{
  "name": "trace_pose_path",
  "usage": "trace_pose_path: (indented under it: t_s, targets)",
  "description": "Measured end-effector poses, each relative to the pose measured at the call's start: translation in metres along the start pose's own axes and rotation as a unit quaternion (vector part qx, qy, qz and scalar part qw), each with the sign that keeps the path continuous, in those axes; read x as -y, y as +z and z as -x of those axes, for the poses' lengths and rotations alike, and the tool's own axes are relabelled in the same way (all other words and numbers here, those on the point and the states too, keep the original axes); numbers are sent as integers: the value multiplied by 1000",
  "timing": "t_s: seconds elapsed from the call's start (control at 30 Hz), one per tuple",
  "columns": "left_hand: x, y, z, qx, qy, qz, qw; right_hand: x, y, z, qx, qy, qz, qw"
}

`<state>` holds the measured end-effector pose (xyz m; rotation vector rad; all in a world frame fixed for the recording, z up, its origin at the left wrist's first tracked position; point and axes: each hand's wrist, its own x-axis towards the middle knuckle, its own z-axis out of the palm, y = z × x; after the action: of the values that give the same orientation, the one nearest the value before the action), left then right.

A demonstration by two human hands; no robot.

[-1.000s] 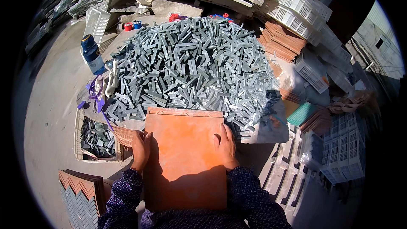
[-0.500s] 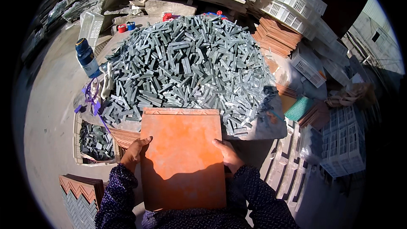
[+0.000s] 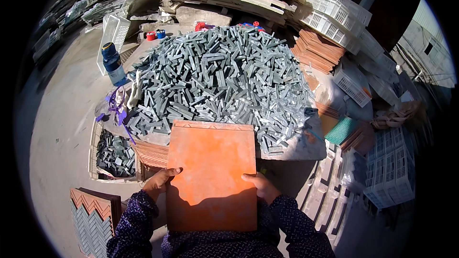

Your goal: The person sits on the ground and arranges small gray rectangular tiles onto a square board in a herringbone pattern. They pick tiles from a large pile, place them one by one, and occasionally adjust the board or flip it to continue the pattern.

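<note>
A square, flat orange panel (image 3: pixel 213 177) is held in front of my body, its near edge close to my waist. Along its far edge runs a narrow strip with a zigzag pattern. My left hand (image 3: pixel 160 183) grips the left side, thumb on top and fingers hidden underneath. The right side is held by my right hand (image 3: pixel 263 187) in the same way. Past the panel, a big heap of small grey-green stone strips (image 3: pixel 220 76) covers the worktable (image 3: pixel 306 148). My shadow falls over the panel's near half.
Left of me are a crate of grey pieces (image 3: pixel 93 162), zigzag-edged orange panels (image 3: pixel 150 153) and a standing stack with grey herringbone strips (image 3: pixel 91 222). A blue bottle (image 3: pixel 113 64) stands by the heap. White crates (image 3: pixel 389 167), a slatted pallet (image 3: pixel 315 196) and stacked orange panels (image 3: pixel 318 50) are at right.
My view has shifted, so the heap and table sit slightly lower and farther right. Both hands still hold the panel by its sides.
</note>
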<state>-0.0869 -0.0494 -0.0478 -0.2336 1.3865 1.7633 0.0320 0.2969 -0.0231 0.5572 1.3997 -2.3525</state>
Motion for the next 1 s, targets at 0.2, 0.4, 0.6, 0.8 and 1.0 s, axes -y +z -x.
trace_pose_path:
  t_s: [0.2, 0.4, 0.6, 0.8, 1.0]
  targets:
    - [-9, 15, 25, -22, -15, 1, 1000, -9, -6, -5, 0, 27, 3, 1000]
    - [9, -2, 5, 1, -45, -24, 999, -18, -21, -4, 26, 48, 3, 998]
    - [20, -36, 1, 184, 350, -61, 916, 14, 18, 7, -7, 37, -10, 999]
    - [-105, 42, 38, 25, 264, -39, 963, 97, 35, 11, 62, -265, 61, 960]
    - [-159, 49, 74, 53, 479, -320, 815, 161, 36, 28, 63, -460, 419, 780]
